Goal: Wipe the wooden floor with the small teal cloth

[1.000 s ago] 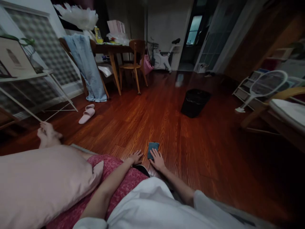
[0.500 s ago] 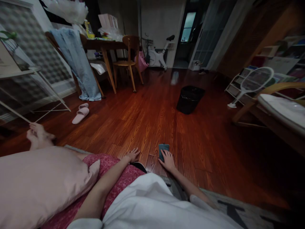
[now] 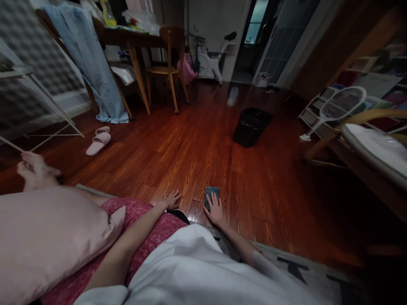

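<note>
My right hand (image 3: 215, 209) rests with spread fingers on a small flat teal rectangular thing (image 3: 209, 191) lying on the wooden floor. Its kind cannot be made out, and the fingers hide part of it. A thin pale stick or cord (image 3: 198, 200) reaches out from its left side. To the left, my left hand (image 3: 172, 199) lies on the floor with its fingers stretched out and holds nothing. Close below that hand, a dark object with a pale rim (image 3: 179, 215) shows partly behind the red patterned cloth (image 3: 149, 224) across my lap.
A pink pillow (image 3: 60, 237) lies over the legs at left. Ahead stand a black bin (image 3: 251, 131), a wooden chair (image 3: 170, 70) and pink slippers (image 3: 99, 142). At right are a white racket-shaped object (image 3: 343, 103) and a wooden armchair (image 3: 327, 142). A patterned rug (image 3: 273, 254) runs beneath me.
The whole view has tilted slightly, so things appear higher and mostly farther left. My right fingers look more spread over the teal thing. My left hand stays flat on the floor.
</note>
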`<state>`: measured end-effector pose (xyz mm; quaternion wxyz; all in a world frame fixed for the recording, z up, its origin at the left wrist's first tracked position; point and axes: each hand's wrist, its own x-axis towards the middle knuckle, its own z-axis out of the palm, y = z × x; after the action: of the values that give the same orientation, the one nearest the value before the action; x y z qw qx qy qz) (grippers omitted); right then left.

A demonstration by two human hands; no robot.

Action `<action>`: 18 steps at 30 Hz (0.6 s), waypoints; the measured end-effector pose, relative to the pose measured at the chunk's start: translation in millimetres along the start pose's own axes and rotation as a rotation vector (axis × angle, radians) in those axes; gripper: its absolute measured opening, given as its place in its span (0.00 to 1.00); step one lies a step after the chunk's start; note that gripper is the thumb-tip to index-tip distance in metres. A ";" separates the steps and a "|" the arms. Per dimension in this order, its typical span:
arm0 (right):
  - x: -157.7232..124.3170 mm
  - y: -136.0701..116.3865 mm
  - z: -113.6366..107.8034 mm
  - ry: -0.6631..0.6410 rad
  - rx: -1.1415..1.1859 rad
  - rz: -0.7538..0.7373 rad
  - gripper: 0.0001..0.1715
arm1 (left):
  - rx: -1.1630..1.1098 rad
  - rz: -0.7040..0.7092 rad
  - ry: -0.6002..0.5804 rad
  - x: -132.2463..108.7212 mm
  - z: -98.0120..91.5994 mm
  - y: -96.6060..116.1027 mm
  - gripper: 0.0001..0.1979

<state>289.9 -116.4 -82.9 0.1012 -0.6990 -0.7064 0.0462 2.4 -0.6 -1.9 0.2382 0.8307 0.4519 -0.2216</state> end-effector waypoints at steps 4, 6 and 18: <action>-45.9 0.9 3.9 0.029 -0.009 -0.055 0.39 | 0.002 -0.004 -0.002 1.8 2.7 -0.3 0.41; -42.0 2.4 1.9 0.029 -0.009 -0.061 0.39 | 0.000 -0.005 -0.010 2.3 2.8 0.0 0.41; 86.3 -11.3 -18.5 -0.058 -0.026 0.146 0.41 | -0.020 0.026 0.014 10.9 8.6 -6.9 0.42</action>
<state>282.5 -32.0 -55.7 0.0681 -0.7483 -0.6567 0.0645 0.5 4.7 -16.3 0.2460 0.8357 0.4448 -0.2080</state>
